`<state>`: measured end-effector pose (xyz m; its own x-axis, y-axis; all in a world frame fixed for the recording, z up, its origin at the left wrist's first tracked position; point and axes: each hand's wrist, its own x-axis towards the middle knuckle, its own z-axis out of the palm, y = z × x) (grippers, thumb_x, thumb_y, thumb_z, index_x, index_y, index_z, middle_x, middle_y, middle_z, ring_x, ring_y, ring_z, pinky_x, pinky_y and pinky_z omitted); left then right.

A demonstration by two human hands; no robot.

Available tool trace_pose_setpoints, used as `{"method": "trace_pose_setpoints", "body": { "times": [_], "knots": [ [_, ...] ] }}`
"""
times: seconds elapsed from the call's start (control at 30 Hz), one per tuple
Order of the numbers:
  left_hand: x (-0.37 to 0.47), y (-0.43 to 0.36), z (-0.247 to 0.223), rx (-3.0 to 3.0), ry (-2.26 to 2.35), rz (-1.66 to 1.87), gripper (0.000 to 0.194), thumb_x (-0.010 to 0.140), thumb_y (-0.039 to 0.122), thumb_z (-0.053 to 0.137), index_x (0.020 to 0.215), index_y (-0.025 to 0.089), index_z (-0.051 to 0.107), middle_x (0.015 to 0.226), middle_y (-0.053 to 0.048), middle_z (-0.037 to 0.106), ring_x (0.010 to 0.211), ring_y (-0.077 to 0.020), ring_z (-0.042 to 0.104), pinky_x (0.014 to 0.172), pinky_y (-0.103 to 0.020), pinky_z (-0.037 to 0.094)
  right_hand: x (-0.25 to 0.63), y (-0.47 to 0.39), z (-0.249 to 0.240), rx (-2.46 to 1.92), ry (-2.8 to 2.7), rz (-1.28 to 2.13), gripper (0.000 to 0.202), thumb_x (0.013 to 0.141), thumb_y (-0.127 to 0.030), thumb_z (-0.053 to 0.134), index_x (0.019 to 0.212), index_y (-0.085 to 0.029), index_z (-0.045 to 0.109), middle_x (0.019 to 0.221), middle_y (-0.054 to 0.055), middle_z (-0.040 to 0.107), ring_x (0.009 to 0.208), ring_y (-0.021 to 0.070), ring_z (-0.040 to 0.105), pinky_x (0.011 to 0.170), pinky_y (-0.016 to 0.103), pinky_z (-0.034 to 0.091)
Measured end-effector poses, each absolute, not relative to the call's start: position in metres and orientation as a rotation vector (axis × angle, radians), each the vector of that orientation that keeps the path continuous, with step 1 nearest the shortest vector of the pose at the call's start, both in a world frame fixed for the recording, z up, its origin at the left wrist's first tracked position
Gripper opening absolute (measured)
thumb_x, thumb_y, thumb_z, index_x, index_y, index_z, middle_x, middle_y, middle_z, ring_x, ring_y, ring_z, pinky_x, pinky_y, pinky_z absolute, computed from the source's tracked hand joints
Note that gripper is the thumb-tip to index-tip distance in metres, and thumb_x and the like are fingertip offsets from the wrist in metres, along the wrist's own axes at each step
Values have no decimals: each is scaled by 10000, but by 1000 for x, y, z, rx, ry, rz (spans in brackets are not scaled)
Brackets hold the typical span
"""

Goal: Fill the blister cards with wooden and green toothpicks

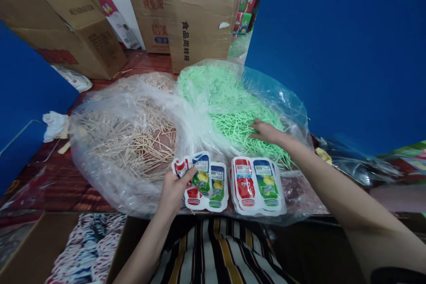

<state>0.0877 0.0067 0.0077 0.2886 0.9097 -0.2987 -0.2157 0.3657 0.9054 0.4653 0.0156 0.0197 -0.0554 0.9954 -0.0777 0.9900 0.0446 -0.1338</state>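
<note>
My left hand (175, 188) pinches a red, blue and green drink-shaped package (202, 175) with its thumb on top. Beneath it lies a similar package (218, 188), partly covered. To the right rests a stack of such packages (255, 184), red Cola beside green Sprite. My right hand (266, 132) reaches into a heap of thin green sticks (233, 126) in an open clear plastic bag; its fingertips are among the sticks, and what they hold is too small to make out. Left of the green heap, pale beige sticks (149, 142) fill another clear bag (96, 142).
Cardboard boxes (203, 26) stand along the back, another box (80, 31) at the back left. Blue panels (339, 53) rise on both sides. Below the table edge at left, an open box holds bundled packages (89, 248). A crumpled white item (54, 125) lies far left.
</note>
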Motion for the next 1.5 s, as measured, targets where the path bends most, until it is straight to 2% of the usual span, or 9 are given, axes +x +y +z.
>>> {"method": "trace_pose_setpoints", "body": {
  "times": [0.13, 0.27, 0.37, 0.47, 0.63, 0.9, 1.27, 1.4, 1.5],
  "knots": [
    [89, 4, 8, 867, 1001, 874, 290, 628, 282, 782, 853, 115, 704, 816, -66, 747, 739, -212, 691, 700, -312, 551, 460, 16, 18, -2131, -2132, 156, 260, 829, -373, 560, 703, -147, 575, 892, 122, 571, 732, 189, 559, 688, 278, 397],
    [85, 4, 5, 863, 1004, 887, 301, 623, 284, 784, 859, 115, 704, 848, -72, 746, 754, -210, 689, 716, -312, 547, 465, 14, 25, -2169, -1925, 131, 413, 794, -539, 545, 602, -179, 483, 643, 49, 523, 567, 154, 473, 557, 278, 341],
    [84, 6, 4, 859, 1007, 902, 331, 615, 288, 789, 883, 114, 700, 872, -77, 744, 768, -211, 688, 726, -316, 545, 469, 12, 28, -2189, -1750, 159, 500, 746, -655, 519, 581, -188, 458, 512, -5, 447, 484, 120, 399, 481, 262, 289],
    [84, 6, 4, 851, 1006, 893, 342, 609, 294, 793, 883, 113, 699, 876, -80, 743, 764, -215, 688, 722, -321, 544, 469, 9, 27, -2183, -1627, 222, 551, 737, -707, 469, 619, -170, 502, 492, -10, 463, 454, 109, 401, 444, 250, 288],
    [86, 4, 5, 862, 1007, 878, 314, 615, 295, 788, 849, 105, 702, 855, -83, 745, 755, -211, 687, 717, -313, 542, 467, 9, 23, -2151, -1575, 242, 541, 760, -654, 475, 821, -130, 596, 635, 33, 585, 531, 134, 490, 496, 255, 353],
    [87, 5, 7, 858, 1034, 889, 328, 594, 303, 796, 844, 110, 708, 813, -70, 744, 730, -210, 683, 704, -313, 536, 456, 17, 27, -2180, -1846, 321, 439, 649, -579, 636, 548, -181, 481, 488, -30, 463, 491, 103, 395, 487, 234, 267],
    [84, 5, 4, 915, 1023, 861, 297, 635, 322, 771, 835, 114, 703, 803, -66, 740, 738, -215, 678, 696, -307, 531, 427, 34, 26, -2103, -1905, 254, 428, 705, -531, 615, 511, -188, 450, 675, 59, 555, 596, 142, 474, 581, 263, 332],
    [83, 5, 3, 924, 1032, 855, 314, 640, 325, 767, 860, 111, 701, 818, -71, 737, 750, -215, 675, 703, -309, 530, 431, 23, 22, -2094, -1681, 209, 442, 781, -589, 484, 621, -178, 514, 572, 19, 507, 529, 130, 424, 522, 258, 313],
    [85, 4, 4, 917, 1027, 851, 327, 632, 328, 771, 861, 105, 701, 825, -78, 737, 751, -216, 674, 699, -307, 529, 428, 13, 13, -2045, -1575, 253, 458, 754, -612, 498, 666, -165, 547, 543, -4, 491, 521, 122, 416, 513, 248, 315]
  ]
}}
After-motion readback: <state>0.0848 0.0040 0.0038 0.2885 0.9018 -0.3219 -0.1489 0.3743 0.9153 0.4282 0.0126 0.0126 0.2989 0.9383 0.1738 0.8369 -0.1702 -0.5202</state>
